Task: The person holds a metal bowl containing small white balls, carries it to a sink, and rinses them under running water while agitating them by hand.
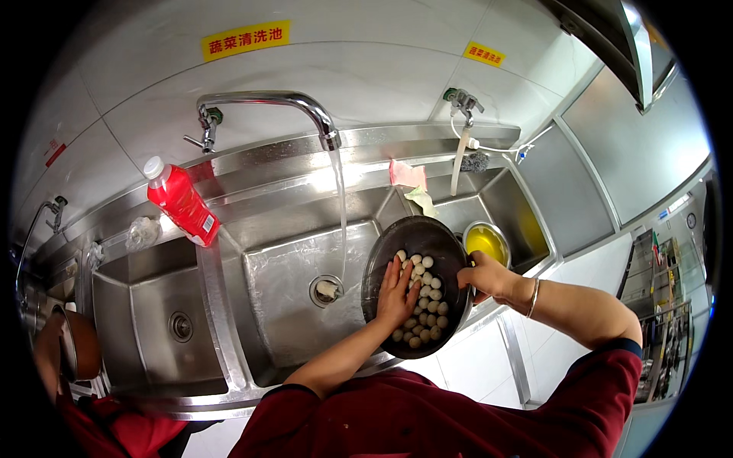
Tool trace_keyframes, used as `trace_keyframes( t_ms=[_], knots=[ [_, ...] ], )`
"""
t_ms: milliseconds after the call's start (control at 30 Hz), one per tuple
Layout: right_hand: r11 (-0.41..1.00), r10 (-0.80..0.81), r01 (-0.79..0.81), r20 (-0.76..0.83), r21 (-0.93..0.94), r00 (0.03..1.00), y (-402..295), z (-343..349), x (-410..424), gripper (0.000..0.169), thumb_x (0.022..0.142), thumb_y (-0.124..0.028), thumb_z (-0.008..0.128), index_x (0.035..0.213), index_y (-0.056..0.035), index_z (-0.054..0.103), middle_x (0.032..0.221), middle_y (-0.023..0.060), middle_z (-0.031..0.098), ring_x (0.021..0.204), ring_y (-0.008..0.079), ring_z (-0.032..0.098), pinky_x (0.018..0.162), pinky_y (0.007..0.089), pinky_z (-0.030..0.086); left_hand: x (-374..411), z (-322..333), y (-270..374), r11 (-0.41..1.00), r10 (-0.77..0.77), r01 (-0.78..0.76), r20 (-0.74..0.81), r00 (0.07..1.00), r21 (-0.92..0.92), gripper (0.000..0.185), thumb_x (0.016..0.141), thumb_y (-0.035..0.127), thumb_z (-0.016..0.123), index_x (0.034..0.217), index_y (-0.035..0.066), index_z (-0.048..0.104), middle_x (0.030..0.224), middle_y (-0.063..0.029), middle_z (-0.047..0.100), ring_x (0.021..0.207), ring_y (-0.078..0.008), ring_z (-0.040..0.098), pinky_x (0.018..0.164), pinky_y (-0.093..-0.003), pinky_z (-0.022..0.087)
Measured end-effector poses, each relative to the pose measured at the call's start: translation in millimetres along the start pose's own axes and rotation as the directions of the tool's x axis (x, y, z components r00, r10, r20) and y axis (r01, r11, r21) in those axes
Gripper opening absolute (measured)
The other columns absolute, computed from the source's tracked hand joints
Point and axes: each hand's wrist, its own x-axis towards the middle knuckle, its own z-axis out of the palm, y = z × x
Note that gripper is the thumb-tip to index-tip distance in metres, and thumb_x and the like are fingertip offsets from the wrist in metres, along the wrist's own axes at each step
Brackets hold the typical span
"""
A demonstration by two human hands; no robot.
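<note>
A dark wok-like pan (452,297) is held over the right side of the middle sink basin (286,338), tilted towards its left. In it lie many small pale, speckled eggs (424,303), which look like quail eggs. My left hand (397,297) rests spread across the eggs, its fingers apart. My right hand (487,277) grips the pan's right edge; whether a handle is there is hidden by the fingers. Water runs from the chrome faucet (329,137) into the basin left of the pan. A pale scrap (327,289) sits in the drain.
A red bottle with a white cap (183,200) stands on the left divider. A metal bowl of yellow liquid (487,240) is in the right basin (518,200). Pink (408,173) and green cloths (422,200) lie on the right ledge. A co-worker's arm (48,349) is by a brown pot (83,343) at far left.
</note>
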Motion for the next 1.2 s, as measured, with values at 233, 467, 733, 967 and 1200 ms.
trace_keyframes(
  t_ms=[233, 467, 733, 967, 1200],
  knots=[
    [0.950, -0.024, 0.047, 0.078, -0.309, 0.997, -9, -6, -4, 0.031, 0.069, -0.027, 0.056, 0.077, 0.0025, 0.059, 0.067, 0.0112, 0.058, 0.056, 0.0188, 0.058, 0.041, 0.0297, 0.047, -10, 34, -23, 0.986, 0.131, -0.129, 0.012, 0.991, -0.105, 0.050, 0.083, 0.019, 0.050, 0.125, -0.001, 0.035, 0.133, -0.0225, 0.027, 0.124, -0.0373, 0.024, 0.102, -0.0415, 0.019],
    [0.989, -0.119, 0.108, 0.102, 0.105, 0.988, 2, 16, 23, 0.038, 0.059, -0.018, 0.055, 0.085, 0.0094, 0.055, 0.082, 0.0189, 0.055, 0.071, 0.0317, 0.058, 0.049, 0.0435, 0.051, 20, -23, -53, 0.988, 0.133, -0.140, 0.108, 0.985, 0.065, 0.046, 0.085, 0.016, 0.047, 0.127, 0.001, 0.035, 0.135, -0.0241, 0.022, 0.124, -0.0381, 0.021, 0.101, -0.0403, 0.020],
    [0.685, -0.156, -0.024, 0.180, 0.728, 0.971, 75, 97, 83, 0.049, 0.055, -0.010, 0.054, 0.102, 0.0003, 0.044, 0.085, 0.0131, 0.046, 0.064, 0.0237, 0.051, 0.039, 0.0367, 0.048, 73, -148, -30, 0.940, -0.239, 0.065, 0.509, 0.827, 0.335, 0.049, 0.083, 0.024, 0.049, 0.123, -0.002, 0.038, 0.126, -0.0217, 0.037, 0.118, -0.0332, 0.035, 0.094, -0.0374, 0.032],
    [0.352, -0.158, -0.200, 0.269, 0.914, 0.950, 101, 146, 78, 0.003, 0.068, -0.004, 0.054, 0.066, -0.0044, 0.053, 0.069, 0.0036, 0.044, 0.068, 0.0159, 0.049, 0.055, 0.0405, 0.054, 75, -218, -64, 0.991, -0.080, 0.046, 0.288, 0.954, 0.123, 0.041, 0.084, 0.025, 0.052, 0.117, 0.002, 0.046, 0.113, -0.0170, 0.051, 0.103, -0.0269, 0.051, 0.085, -0.0321, 0.041],
    [0.352, -0.168, 0.005, 0.058, 0.936, 0.984, 66, 147, 63, 0.036, 0.063, -0.002, 0.050, 0.099, -0.0040, 0.046, 0.083, 0.0049, 0.052, 0.069, 0.0172, 0.053, 0.055, 0.0375, 0.052, 98, -315, -56, 0.971, -0.144, 0.195, -0.315, 0.938, 0.138, 0.049, 0.084, 0.025, 0.053, 0.123, 0.001, 0.038, 0.110, -0.0176, 0.053, 0.101, -0.0229, 0.052, 0.086, -0.0297, 0.040]
  ],
)
